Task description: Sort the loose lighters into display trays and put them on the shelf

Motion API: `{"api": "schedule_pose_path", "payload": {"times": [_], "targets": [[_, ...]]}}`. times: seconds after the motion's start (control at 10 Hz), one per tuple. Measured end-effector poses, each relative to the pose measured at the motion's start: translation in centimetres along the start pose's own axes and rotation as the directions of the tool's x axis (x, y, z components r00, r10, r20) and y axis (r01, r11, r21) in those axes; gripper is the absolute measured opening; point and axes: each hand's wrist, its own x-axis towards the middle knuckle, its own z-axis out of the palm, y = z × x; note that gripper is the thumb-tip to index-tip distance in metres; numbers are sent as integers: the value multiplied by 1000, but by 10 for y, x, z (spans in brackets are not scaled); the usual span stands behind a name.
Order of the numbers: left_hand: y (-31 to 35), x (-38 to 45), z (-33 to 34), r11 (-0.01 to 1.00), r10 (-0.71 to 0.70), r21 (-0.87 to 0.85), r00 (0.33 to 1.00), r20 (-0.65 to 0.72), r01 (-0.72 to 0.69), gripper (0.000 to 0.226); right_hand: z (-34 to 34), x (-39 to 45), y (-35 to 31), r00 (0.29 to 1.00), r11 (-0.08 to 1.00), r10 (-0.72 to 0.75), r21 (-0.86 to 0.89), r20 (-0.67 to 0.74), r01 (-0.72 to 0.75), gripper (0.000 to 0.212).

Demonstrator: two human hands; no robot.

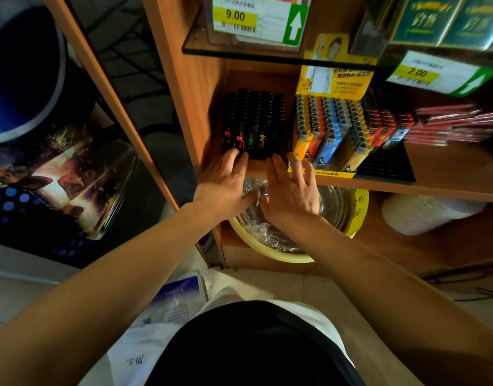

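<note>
A: How far along is the person?

B: The tray of black lighters [252, 123] already sits on the wooden shelf [407, 188], at 9 o'clock from the yellow tray [330, 129]. Only seating it looks left.

A: Hands?

B: The left hand [226, 181] and right hand [291, 188] press its front, fingers straight. Lighters upright; rows run toward 12 o'clock.

A shop: price tags [235, 16] above shelved lighter trays [327, 135].

left price tag [235, 16]: "9.00" | right price tag [416, 72]: "2.00" | both tags: green arrow signs
</note>
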Motion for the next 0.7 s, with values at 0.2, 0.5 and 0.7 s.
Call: {"api": "schedule_pose_path", "payload": {"times": [0.2,0.5,0.7], "targets": [[-3,0,1,1000,0,4,1000,-21,1,84,-1,2,0,1000,1000,-5,2,24,5,82],[-1,-1,-4,999,-28,-19,1000,-1,28,80,-6,1,-1,1000,999,-17,31,27,16,80],[11,-30,-10,988,126,98,988,-95,-116,71,-16,-27,23,999,976,-37,213,-10,38,76]]}}
